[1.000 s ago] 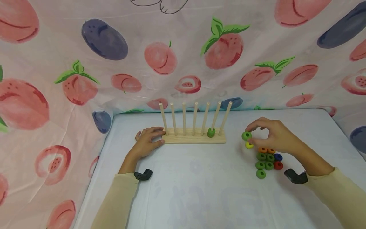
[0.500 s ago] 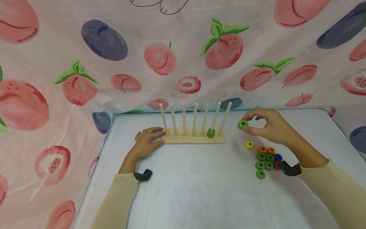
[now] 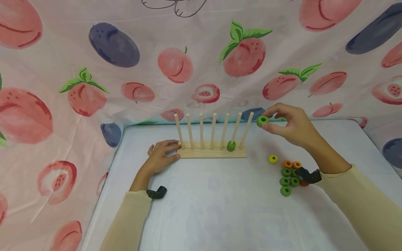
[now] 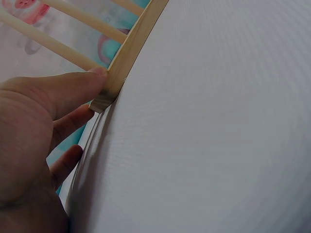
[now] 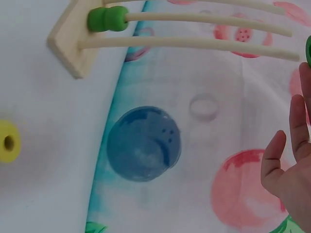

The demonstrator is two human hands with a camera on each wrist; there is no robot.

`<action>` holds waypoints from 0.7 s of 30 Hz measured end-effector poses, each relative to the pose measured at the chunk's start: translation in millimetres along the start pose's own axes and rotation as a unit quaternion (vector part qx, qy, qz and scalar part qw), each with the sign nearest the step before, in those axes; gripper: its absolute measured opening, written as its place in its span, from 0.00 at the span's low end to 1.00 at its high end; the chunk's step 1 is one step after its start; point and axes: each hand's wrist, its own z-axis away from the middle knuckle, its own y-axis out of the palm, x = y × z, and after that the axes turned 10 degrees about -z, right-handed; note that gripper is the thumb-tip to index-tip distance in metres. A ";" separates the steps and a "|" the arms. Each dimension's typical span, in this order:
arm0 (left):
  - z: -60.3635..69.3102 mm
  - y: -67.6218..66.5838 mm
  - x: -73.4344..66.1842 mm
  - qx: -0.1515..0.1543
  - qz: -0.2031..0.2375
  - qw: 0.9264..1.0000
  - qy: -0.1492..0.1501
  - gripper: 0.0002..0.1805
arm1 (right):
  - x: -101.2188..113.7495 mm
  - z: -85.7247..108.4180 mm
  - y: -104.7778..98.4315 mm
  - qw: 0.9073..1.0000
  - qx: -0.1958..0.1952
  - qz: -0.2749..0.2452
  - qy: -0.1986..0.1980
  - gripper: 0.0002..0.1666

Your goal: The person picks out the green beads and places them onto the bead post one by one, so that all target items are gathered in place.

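Observation:
A wooden peg rack with a row of several upright pegs stands at mid-table. Two green beads sit stacked low on its second peg from the right. My left hand holds the rack's left end; in the left wrist view its thumb lies on the board's end. My right hand pinches a green bead between thumb and fingertips, raised just right of the rightmost peg's top and apart from it. In the right wrist view that bead is mostly cut off at the edge.
A yellow bead lies right of the rack. Nearer me are orange beads, several green beads, and a red bead partly hidden by the black wrist camera. A fruit-print cloth hangs behind the table.
My right hand has lifted the green bead from beside the yellow bead, up and leftward to peg-top height. My left hand has stayed at the rack's end.

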 end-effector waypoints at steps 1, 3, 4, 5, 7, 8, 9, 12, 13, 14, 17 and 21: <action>0.0 0.1 0.0 0.000 0.000 1.000 0.000 0.24 | 1.6 -2.2 0.7 1.000 -0.004 -0.003 -0.002 0.12; 0.0 0.2 0.2 0.000 -0.001 1.000 0.000 0.24 | 3.2 -6.9 2.6 1.000 -0.010 -0.011 -0.007 0.13; 0.0 0.2 0.2 0.000 -0.001 1.000 0.000 0.24 | 3.8 -9.1 3.9 1.000 -0.012 -0.016 -0.010 0.14; -0.1 0.1 0.3 0.000 -0.001 1.000 0.001 0.24 | 4.2 -11.3 5.3 1.000 -0.013 -0.022 -0.014 0.14; -0.1 0.0 0.6 0.001 0.000 1.000 0.002 0.24 | 5.1 -15.4 8.4 0.999 -0.016 -0.037 -0.022 0.14; -0.1 0.0 0.9 0.001 0.000 1.000 0.003 0.24 | 5.0 -17.4 10.1 0.998 -0.017 -0.045 -0.026 0.14; 0.0 -0.1 1.1 0.000 0.001 1.000 0.003 0.24 | 5.9 -19.6 11.8 0.998 -0.019 -0.053 -0.030 0.13; -0.1 -0.2 1.8 -0.001 0.002 1.000 0.004 0.24 | 6.3 -26.1 17.0 0.997 -0.023 -0.072 -0.033 0.12; -0.2 -0.1 2.1 -0.001 0.002 1.000 0.004 0.24 | 6.6 -28.1 18.8 0.996 -0.023 -0.076 -0.032 0.12; -0.2 -0.1 2.3 -0.002 0.002 1.000 0.004 0.24 | 6.3 -30.1 20.7 0.996 -0.023 -0.078 -0.029 0.12; -0.3 0.0 2.5 -0.002 0.003 1.000 0.005 0.24 | 6.4 -35.0 26.1 0.996 -0.024 -0.080 -0.021 0.12; -0.3 0.0 1.9 -0.002 0.004 1.000 0.007 0.24 | 6.9 -39.3 32.2 0.996 -0.024 -0.081 -0.009 0.13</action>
